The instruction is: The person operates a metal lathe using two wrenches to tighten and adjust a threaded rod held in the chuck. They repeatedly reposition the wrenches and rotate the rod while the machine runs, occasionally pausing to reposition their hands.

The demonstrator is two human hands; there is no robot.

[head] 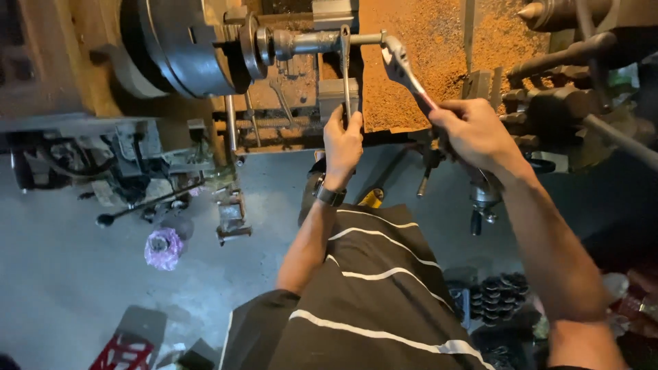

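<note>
Shaft (308, 42) juts from the lathe chuck (181, 44) at twelve o'clock. Left hand (343, 140), fingers wrapped around a slim spanner (345, 68), should brace steady while right hand (473, 130), clenched on the adjustable wrench (401, 68), turns squarely.

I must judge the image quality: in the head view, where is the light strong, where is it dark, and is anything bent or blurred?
Head view: light falls strongest on the left hand, right hand and adjustable wrench; the chuck shows soft glare; the right edge and lower corners sink into shadow; the wide lens bends the edges; the floor clutter looks soft.
</note>
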